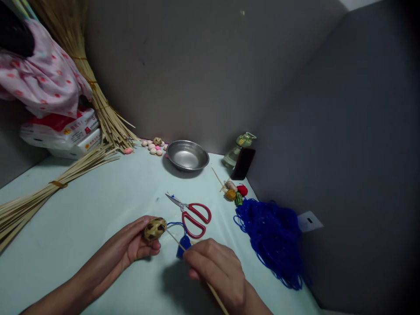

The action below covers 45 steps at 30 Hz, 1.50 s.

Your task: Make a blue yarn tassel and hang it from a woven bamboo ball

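Observation:
Between its thumb and fingers, my left hand [141, 243] grips a small egg-shaped woven ball [155, 229], tan with dark brown patches. My right hand [218, 269] pinches a thin straw-coloured stick [175, 239], whose far end reaches the right side of the ball; its other end sticks out below the hand. A blue cord [177, 223] loops from near the ball to a small blue tassel-like piece [183, 247], which hangs just beside my right fingertips. Whether those fingers also touch the blue piece cannot be made out. Red-handled scissors [193, 218] lie open-bladed just beyond both hands.
A steel bowl [187, 156] stands at the back near several pale egg-like pieces [152, 147]. Straw bundles [70, 173] lie at left. At right are a blue cord heap [274, 236], small coloured balls [231, 194], a dark phone [243, 163] and a glass bottle [231, 155].

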Available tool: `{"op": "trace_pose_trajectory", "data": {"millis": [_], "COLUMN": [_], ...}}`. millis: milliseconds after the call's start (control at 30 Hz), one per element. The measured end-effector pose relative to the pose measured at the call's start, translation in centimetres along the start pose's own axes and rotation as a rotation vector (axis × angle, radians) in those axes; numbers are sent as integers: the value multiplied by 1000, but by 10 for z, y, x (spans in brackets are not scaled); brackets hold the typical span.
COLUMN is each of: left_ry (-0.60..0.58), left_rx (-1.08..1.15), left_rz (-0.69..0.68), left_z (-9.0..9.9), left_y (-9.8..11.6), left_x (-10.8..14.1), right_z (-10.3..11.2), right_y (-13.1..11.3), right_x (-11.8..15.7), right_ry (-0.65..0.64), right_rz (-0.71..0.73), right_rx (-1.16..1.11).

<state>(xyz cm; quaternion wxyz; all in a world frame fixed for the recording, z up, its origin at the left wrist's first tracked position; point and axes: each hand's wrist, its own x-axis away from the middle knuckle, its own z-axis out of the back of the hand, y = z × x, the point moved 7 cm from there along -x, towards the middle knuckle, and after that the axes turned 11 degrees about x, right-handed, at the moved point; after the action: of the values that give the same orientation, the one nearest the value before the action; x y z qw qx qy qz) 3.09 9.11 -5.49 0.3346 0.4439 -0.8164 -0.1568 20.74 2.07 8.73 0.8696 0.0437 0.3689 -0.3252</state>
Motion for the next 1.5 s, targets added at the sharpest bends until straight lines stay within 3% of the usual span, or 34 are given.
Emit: {"op": "trace_pose_trajectory", "data": {"millis": [133, 433, 600, 867, 1133, 1333, 1500], "left_ry": [-29, -57, -93, -104, -79, -70, -77], "left_rx": [-26, -89, -128, -165, -163, -158, -160], "left_rz": [-9, 0, 9, 2, 5, -2, -8], "left_z": [-6, -10, -10, -9, -8, -9, -11], "left_y": [2, 1, -1, 0, 1, 0, 2], "left_x": [4, 7, 7, 7, 8, 8, 7], "right_z": [-3, -6, -6, -5, 1, 10, 7], "right_y": [-1, 2, 11, 22, 35, 17, 12], "right_x": [-1, -4, -3, -3, 3, -3, -4], "right_ry": [-41, 22, 72, 34, 121, 96, 74], "right_rz": [-5, -16, -143, -300, -545, -299, -229], "right_rx": [24, 16, -17, -151, -354, -202, -123]}}
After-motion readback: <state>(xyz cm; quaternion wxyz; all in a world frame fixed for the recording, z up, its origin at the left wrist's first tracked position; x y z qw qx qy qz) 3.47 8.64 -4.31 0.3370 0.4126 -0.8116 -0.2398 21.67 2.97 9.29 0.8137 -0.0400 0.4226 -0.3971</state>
